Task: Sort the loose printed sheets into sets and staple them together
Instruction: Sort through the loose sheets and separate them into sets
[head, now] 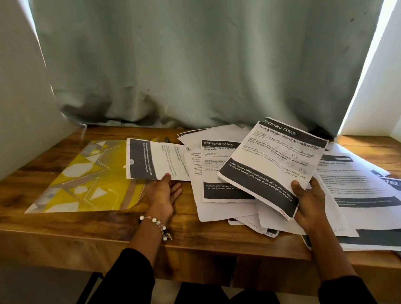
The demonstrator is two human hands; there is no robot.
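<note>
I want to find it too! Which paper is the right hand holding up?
Look at the wooden desk and the messy paper pile on its right side. The right hand grips one sheet lifted above that pile. Unlike the flat ones, it tilts up, headed "DRESSING TABLE".

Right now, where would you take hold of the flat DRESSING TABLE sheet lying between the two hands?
Probably by the near left corner of the flat DRESSING TABLE sheet, coming from the front of the wooden table. That corner lies free, while the sheet held by the right hand hangs over its right side.
</note>
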